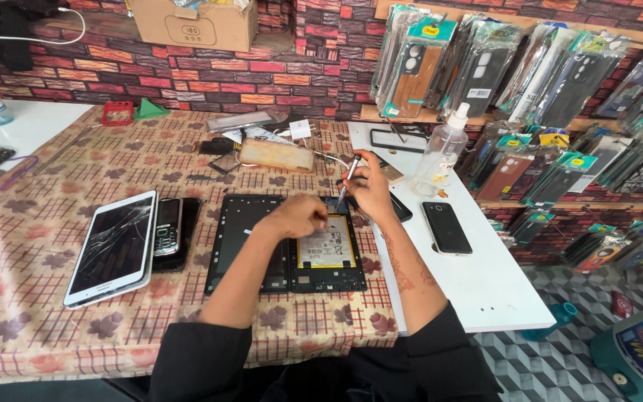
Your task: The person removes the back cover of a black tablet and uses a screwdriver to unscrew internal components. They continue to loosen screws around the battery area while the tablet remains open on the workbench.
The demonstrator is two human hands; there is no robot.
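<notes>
An opened tablet [329, 257] lies on the patterned tablecloth, its yellowish battery showing, with a black back cover [238, 238] beside it on the left. My left hand [297, 216] rests palm down on the tablet's upper left edge, fingers curled. My right hand [370, 190] grips a thin silver screwdriver [349, 177], its tip pointing down at the tablet's top edge.
A white tablet with a cracked screen [113, 247] and a keypad phone [167, 227] lie at the left. A black phone [446, 227] and a spray bottle [440, 152] sit on the white table at right. Packaged phone cases [485, 67] hang on the wall racks. A cardboard box [195, 22] stands behind.
</notes>
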